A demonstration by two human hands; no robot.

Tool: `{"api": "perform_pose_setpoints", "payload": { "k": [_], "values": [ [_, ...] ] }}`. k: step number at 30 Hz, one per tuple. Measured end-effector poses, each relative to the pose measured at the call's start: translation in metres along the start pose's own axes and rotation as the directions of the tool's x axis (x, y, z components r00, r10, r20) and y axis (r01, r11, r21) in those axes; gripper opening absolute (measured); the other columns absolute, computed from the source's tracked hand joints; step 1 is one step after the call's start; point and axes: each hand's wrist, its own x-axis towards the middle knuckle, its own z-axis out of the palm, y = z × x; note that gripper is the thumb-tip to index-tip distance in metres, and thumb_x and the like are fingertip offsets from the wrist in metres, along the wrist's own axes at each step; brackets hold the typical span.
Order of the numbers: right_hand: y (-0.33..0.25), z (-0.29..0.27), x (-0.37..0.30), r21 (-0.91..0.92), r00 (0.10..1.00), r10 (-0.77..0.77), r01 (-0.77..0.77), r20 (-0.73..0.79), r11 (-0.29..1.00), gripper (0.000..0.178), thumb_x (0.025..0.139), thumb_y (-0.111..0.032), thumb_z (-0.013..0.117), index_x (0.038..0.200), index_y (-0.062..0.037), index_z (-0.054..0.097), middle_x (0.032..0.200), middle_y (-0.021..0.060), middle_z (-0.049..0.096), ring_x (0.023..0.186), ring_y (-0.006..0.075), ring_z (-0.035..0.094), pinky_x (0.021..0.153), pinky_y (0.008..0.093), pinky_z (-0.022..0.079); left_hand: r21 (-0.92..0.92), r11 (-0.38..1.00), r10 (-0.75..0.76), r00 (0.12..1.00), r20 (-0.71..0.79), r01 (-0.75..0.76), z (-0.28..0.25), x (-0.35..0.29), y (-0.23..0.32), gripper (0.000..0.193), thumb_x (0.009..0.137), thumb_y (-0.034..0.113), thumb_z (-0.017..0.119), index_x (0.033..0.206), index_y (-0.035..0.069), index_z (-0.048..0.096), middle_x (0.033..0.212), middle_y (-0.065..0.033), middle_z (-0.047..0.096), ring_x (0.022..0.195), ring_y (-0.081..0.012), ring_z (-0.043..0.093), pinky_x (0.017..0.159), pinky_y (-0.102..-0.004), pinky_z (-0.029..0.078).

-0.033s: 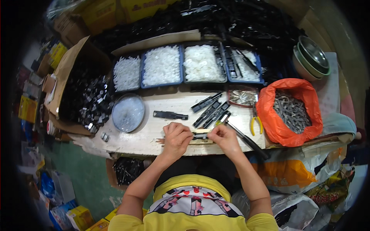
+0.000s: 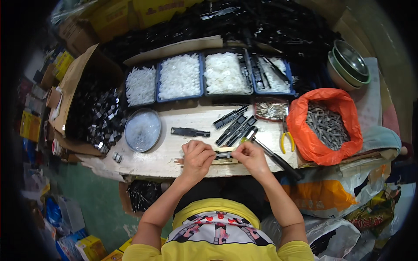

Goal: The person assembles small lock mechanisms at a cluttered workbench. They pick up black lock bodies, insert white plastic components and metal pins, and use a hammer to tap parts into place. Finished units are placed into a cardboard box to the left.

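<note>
hands at near tabletop edge: left hand and right hand, grips closed on small black part between them; black strips just beyond.

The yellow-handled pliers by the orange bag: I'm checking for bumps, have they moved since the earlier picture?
No. The yellow-handled pliers lie in the same spot against the orange plastic bag.

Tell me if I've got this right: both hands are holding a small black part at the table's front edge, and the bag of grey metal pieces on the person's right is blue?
Not quite. The head view shows the bag is orange, not blue. The rest holds: left hand and right hand hold a small black part at the table's front edge.
</note>
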Motion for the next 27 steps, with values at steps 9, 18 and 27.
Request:
{"api": "perform_pose_setpoints", "payload": {
  "k": [9, 18, 27],
  "values": [
    [-0.009, -0.001, 0.002, -0.065, 0.996, -0.005, 0.01, 0.083, 0.998, 0.008, 0.08, -0.008, 0.065, 0.083, -0.0015, 0.063, 0.069, -0.0023, 0.059, 0.061, 0.0031, 0.048, 0.056, 0.0195, 0.04, 0.007, 1.0, -0.015, 1.0, 0.013, 0.015, 0.002, 0.002, 0.003, 0.01, 0.066, 0.005, 0.068, 0.074, 0.007, 0.062, 0.078, 0.0, 0.057, 0.083, -0.0196, 0.049, 0.076, -0.0346, 0.029],
    [0.002, -0.027, 0.003, 0.139, 0.989, 0.11, -0.123, 0.094, 0.983, 0.006, 0.077, -0.005, 0.064, 0.081, -0.0007, 0.063, 0.072, 0.0026, 0.062, 0.067, 0.0074, 0.056, 0.062, 0.0214, 0.045, 0.03, 1.0, -0.001, 1.0, 0.026, 0.0, 0.002, 0.002, 0.004, 0.01, 0.068, 0.006, 0.067, 0.077, 0.007, 0.062, 0.079, -0.0012, 0.057, 0.084, -0.0206, 0.049, 0.077, -0.0363, 0.029],
    [-0.019, -0.056, -0.008, 0.236, 0.971, 0.109, -0.159, 0.213, 0.959, 0.01, 0.081, -0.011, 0.064, 0.086, -0.0018, 0.064, 0.074, -0.0011, 0.059, 0.068, 0.0051, 0.05, 0.058, 0.0191, 0.037, 0.005, 0.996, -0.084, 0.995, 0.049, 0.084, -0.02, 0.019, 0.032, 0.018, 0.068, 0.007, 0.069, 0.086, 0.006, 0.063, 0.083, -0.0046, 0.058, 0.085, -0.021, 0.05, 0.077, -0.0358, 0.032]
  ]
}}
